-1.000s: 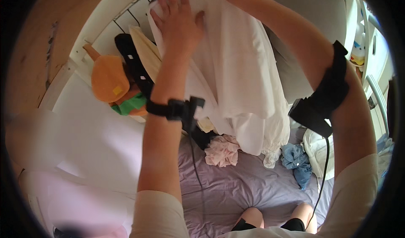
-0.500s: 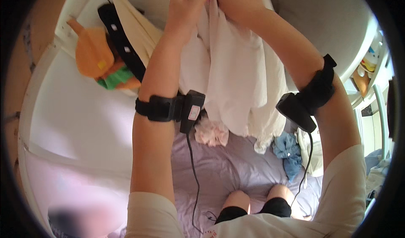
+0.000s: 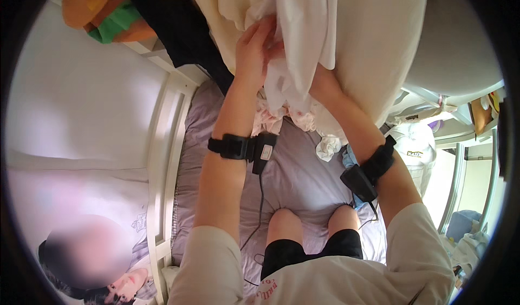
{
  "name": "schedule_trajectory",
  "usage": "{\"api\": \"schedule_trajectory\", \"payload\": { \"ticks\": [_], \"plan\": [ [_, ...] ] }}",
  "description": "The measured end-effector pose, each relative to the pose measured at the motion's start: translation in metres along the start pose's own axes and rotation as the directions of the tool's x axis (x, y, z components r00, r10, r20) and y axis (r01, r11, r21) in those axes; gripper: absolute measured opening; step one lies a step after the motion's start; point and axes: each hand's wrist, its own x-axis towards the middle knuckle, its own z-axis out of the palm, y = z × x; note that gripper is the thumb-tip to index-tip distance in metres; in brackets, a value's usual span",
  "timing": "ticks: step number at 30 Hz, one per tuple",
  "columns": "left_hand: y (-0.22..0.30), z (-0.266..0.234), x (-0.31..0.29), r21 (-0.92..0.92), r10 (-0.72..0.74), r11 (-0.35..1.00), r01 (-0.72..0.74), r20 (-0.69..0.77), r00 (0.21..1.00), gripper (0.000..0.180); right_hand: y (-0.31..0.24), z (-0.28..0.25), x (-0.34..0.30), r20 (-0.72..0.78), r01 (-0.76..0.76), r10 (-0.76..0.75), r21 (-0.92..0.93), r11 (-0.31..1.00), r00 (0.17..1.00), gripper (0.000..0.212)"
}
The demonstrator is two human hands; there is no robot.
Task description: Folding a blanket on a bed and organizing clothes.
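A white garment point(image 3: 306, 31) hangs down in front of me among cream clothes. My left hand point(image 3: 253, 53) is at its left side, fingers curled and closed on the thin white cloth. Behind the garment's lower part is my right hand point(image 3: 324, 84); the cloth covers its fingers, so their grip does not show. A long cream garment point(image 3: 374, 40) hangs just right of the white one, and a black garment point(image 3: 168, 29) hangs to the left. Pale pink crumpled cloth point(image 3: 266, 118) shows below my hands.
I kneel on a bed with a grey-purple sheet point(image 3: 295, 169). A white bed rail point(image 3: 167, 142) runs along the left. An orange and green plush-like thing point(image 3: 116, 21) is at the upper left. A small white crumpled cloth point(image 3: 327, 148) and a white bag-like thing point(image 3: 414, 148) are at right.
Both hands have come down and nearer to me with the white garment. The view has shifted, so the bed rail shows at left and the right hand has slipped behind the cloth.
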Motion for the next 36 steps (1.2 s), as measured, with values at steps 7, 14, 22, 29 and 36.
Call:
{"api": "schedule_trajectory", "payload": {
  "ticks": [7,14,22,29,36],
  "plan": [
    [-0.158,-0.154,-0.067,0.665,-0.11,0.636,0.392,-0.424,0.899,0.031,0.059,0.011,-0.075,0.12,0.124,-0.035,-0.904,0.408,0.992,0.044],
    [-0.24,-0.214,-0.078,0.089,-0.601,0.771,0.63,-0.226,0.767,0.045,0.105,0.019,-0.112,0.025,-0.135,0.32,-0.874,0.468,0.947,0.061],
    [-0.226,-0.191,-0.074,0.103,-0.583,0.753,0.65,-0.355,0.731,0.035,0.137,0.049,-0.092,0.057,-0.017,0.131,-0.865,0.501,0.99,0.055],
    [-0.186,-0.189,-0.134,0.155,-0.338,0.923,0.353,-0.112,0.934,0.037,0.172,0.046,-0.084,-0.102,-0.164,0.139,-0.802,0.574,0.985,0.053],
    [-0.087,-0.154,-0.199,0.462,-0.512,0.795,0.392,0.165,0.843,0.027,0.161,0.06,-0.072,-0.074,-0.572,0.636,-0.524,0.631,0.768,0.031]
  ]
}}
